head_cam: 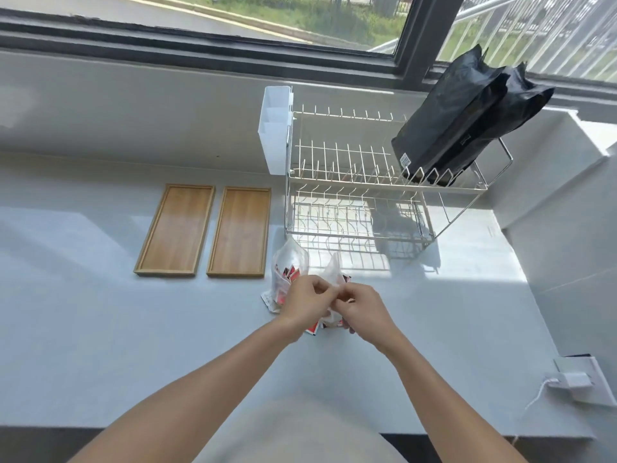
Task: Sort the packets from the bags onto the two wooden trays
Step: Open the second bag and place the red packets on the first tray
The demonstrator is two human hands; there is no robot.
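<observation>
Two clear plastic bags of red-and-white packets lie on the pale grey tabletop, right of both bare wooden trays. My left hand and right hand pinch the nearer bag's top.

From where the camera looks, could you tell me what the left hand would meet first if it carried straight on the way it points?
The left hand points up and right, so it would first meet the clear bag it already pinches, then probably the dish rack; depth is unclear.
</observation>
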